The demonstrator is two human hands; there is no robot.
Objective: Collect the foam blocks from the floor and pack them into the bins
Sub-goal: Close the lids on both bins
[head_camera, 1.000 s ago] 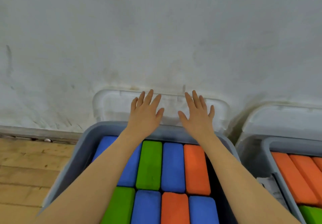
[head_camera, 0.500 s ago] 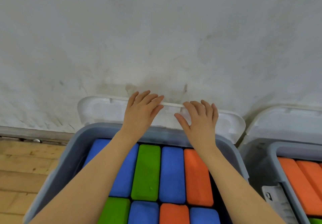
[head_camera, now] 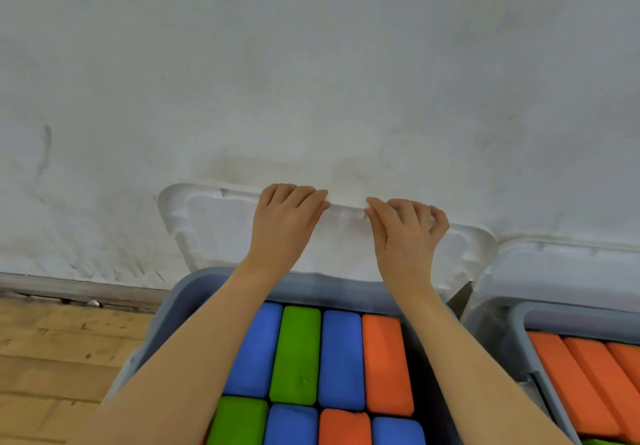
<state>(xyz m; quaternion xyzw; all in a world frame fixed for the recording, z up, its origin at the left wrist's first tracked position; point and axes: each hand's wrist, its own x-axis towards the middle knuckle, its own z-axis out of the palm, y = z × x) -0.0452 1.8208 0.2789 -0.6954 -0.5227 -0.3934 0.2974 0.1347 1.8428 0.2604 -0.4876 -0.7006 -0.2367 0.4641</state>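
From the head camera, both arms reach forward over the grey plastic bin [head_camera: 194, 292] that sits against the scuffed white wall [head_camera: 311, 63]. The left hand [head_camera: 284, 226] has its fingers curled over the top edge of the translucent white plastic lid [head_camera: 214, 230], which stands up behind the bin and leans on the wall. The right hand [head_camera: 405, 236] does the same a little farther right, fingers hooked over that same top edge, thumb lying on the lid's near face. So each grip is closed on the lid.

Down inside the bin the foam blocks are packed tight, side by side: in the far row a blue rectangular foam block [head_camera: 256, 351], a green foam block [head_camera: 296, 354], a second blue foam block [head_camera: 341, 358] and an orange foam block [head_camera: 386, 361]. A nearer row shows green, blue, orange and blue again, cut off by the bottom of the frame.

To the right stands a second grey bin [head_camera: 519, 327], holding long orange foam blocks [head_camera: 575, 382], with its own white lid [head_camera: 561, 264] upright behind it. At the left is a wooden plank floor [head_camera: 62, 358] running up to the wall's base.
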